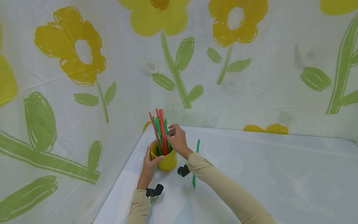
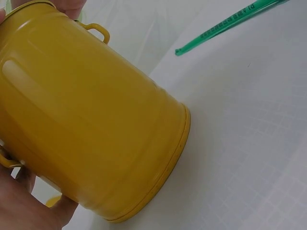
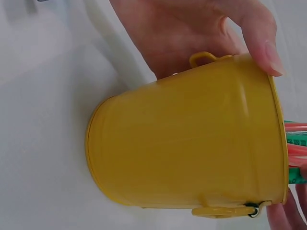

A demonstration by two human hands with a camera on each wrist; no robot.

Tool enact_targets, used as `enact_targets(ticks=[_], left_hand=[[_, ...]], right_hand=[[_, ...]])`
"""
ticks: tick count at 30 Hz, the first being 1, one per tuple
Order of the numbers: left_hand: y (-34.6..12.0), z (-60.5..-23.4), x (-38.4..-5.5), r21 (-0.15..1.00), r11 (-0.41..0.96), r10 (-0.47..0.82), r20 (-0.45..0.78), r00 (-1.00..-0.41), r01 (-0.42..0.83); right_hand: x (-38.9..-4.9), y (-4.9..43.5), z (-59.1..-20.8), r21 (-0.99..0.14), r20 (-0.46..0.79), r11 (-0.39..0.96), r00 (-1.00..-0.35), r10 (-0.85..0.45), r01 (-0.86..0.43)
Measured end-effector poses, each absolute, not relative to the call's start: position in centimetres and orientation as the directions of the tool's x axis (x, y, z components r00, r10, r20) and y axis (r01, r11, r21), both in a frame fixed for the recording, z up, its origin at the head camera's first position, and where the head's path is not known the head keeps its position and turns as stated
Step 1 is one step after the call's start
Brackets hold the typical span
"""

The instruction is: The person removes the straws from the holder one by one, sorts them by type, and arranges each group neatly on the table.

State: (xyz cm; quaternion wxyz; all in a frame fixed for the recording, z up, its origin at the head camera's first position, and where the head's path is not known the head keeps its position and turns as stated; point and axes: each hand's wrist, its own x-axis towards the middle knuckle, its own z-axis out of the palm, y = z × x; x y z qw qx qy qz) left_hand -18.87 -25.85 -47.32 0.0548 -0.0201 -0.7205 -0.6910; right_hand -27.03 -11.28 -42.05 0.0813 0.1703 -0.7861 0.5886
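A small yellow metal bucket (image 1: 167, 163) with little side handles stands on the table, holding several red straws (image 1: 162, 124) and green-wrapped straws (image 1: 158, 127) upright. My left hand (image 1: 149, 166) grips the bucket's left side; in the right wrist view its thumb (image 3: 261, 38) lies over the rim. Above the opening, my right hand (image 1: 178, 138) pinches a green straw at the right of the bunch. Only a few of its fingers (image 3: 288, 211) show at the right wrist view's edge. The straws' lower ends are hidden inside the bucket (image 2: 91, 115).
A single green-wrapped straw (image 1: 198, 146) with printing lies on the white table (image 1: 251, 174), right of the bucket and partly behind my right forearm. A flower-patterned curtain (image 1: 126, 77) hangs along the table's left and back edges.
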Motion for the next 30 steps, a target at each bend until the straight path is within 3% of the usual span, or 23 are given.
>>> enact_targets(ticks=[12,30], left_hand=[[-26.1,-49.7,-20.2,0.995,0.006,-0.074,0.098,-0.992,0.097],[-25.6,-47.2,-18.8,0.994,0.019,-0.044,0.108,-0.993,0.108]], right_hand=[[-26.9,-10.6,-41.6,-0.906,0.334,0.225,-0.932,-0.141,-0.358],[-26.9,-9.3,-38.9,-0.862,0.467,0.177,-0.88,-0.087,-0.475]])
